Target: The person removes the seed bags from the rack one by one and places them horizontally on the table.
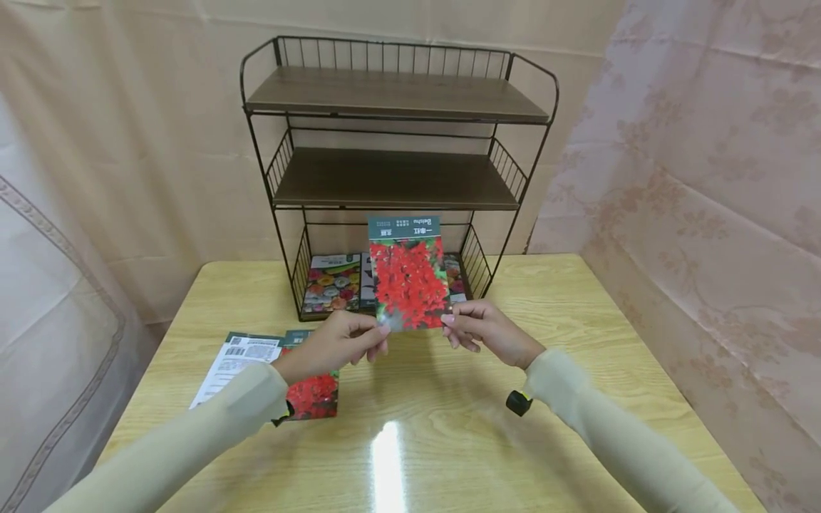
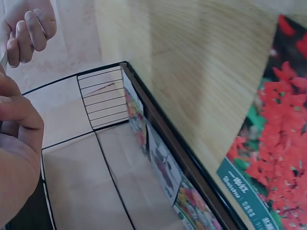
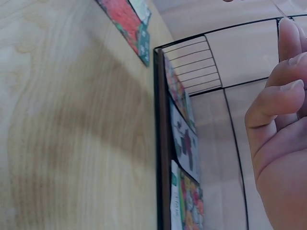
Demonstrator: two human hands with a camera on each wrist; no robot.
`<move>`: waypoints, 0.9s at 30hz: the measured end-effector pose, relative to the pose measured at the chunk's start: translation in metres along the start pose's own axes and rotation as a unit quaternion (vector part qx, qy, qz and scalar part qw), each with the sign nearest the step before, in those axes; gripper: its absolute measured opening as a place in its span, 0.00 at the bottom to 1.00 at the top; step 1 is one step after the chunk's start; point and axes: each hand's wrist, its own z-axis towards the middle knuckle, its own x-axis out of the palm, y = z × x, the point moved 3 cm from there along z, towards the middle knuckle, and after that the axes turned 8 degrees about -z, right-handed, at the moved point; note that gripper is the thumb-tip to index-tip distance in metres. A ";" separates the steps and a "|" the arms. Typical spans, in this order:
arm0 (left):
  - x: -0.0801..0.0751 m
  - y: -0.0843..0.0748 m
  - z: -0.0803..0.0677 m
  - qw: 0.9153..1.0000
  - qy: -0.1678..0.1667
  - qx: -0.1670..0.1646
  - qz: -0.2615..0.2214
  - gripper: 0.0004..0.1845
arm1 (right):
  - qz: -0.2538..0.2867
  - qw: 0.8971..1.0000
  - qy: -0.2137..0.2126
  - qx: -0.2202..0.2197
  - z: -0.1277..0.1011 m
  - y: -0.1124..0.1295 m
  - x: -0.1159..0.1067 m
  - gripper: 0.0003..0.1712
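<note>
A seed packet (image 1: 410, 278) with a red-flower picture and a dark green band is held up in front of the rack's lowest shelf. My left hand (image 1: 340, 345) pinches its lower left corner between thumb and fingers. At the lower right corner, my right hand (image 1: 490, 330) pinches it the same way. Below the left forearm lies another red-flower packet (image 1: 316, 395) on the table, partly covered by the arm. Beside it a packet with its white printed back (image 1: 234, 363) faces up. In the wrist views, the left hand (image 2: 19, 148) and right hand (image 3: 283, 124) show at the edges.
A dark three-tier wire rack (image 1: 398, 178) stands at the table's back. Several flower packets, including a multicoloured one (image 1: 332, 283), lie on its bottom shelf. The wooden table (image 1: 462, 434) reaches toward me. Fabric curtains (image 1: 705, 178) hang around it.
</note>
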 end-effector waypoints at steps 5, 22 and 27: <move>0.002 0.007 -0.008 1.000 0.001 -0.014 0.000 0.20 | 0.001 1.000 0.012 0.011 -0.001 -0.010 0.008 0.21; 0.003 0.037 -0.031 0.999 0.011 -0.049 0.018 0.20 | -0.015 0.997 0.045 0.057 0.001 -0.038 0.035 0.20; 0.003 0.045 -0.038 0.997 0.012 -0.068 0.019 0.20 | -0.010 0.996 0.057 0.068 0.002 -0.043 0.043 0.21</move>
